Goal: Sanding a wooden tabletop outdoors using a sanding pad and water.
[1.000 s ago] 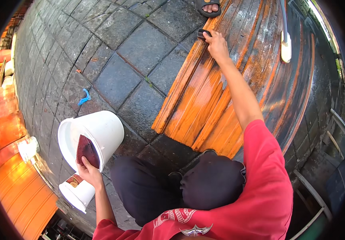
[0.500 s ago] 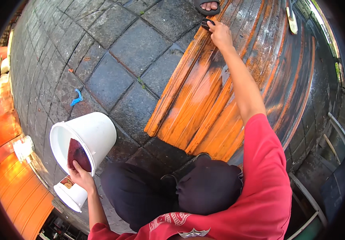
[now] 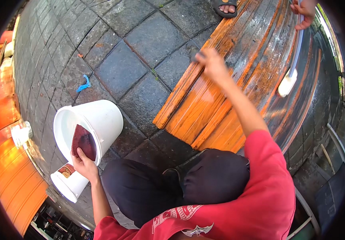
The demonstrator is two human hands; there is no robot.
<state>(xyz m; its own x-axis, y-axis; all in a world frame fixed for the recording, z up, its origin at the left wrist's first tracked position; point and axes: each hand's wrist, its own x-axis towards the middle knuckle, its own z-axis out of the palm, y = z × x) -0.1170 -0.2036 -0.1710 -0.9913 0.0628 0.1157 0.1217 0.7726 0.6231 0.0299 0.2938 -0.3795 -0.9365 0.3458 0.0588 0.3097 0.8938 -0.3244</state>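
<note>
My left hand (image 3: 83, 164) holds a dark red, flat sheet (image 3: 83, 142) at the mouth of the white bucket (image 3: 110, 126). My right hand (image 3: 214, 66), blurred by motion, is closed on a small dark block (image 3: 196, 53) over the left edge of orange wooden boards (image 3: 198, 124). The boards are wet, grimy toward the far and right parts, and brighter orange near me. A smaller white container (image 3: 70, 190) lies beside the bucket, near my left hand.
A co-worker's hand (image 3: 303, 14) grips a pole with a white head (image 3: 287, 82) on the boards; a sandalled foot (image 3: 224, 8) stands at the far edge. A blue scrap (image 3: 83, 83) lies on wet paving. Orange roofing (image 3: 12, 176) borders the left, metal rails (image 3: 338, 142) the right.
My right hand has moved back toward me along the board edge with the dark block. The co-worker's hand has come into view, and the white-headed pole has moved down the boards.
</note>
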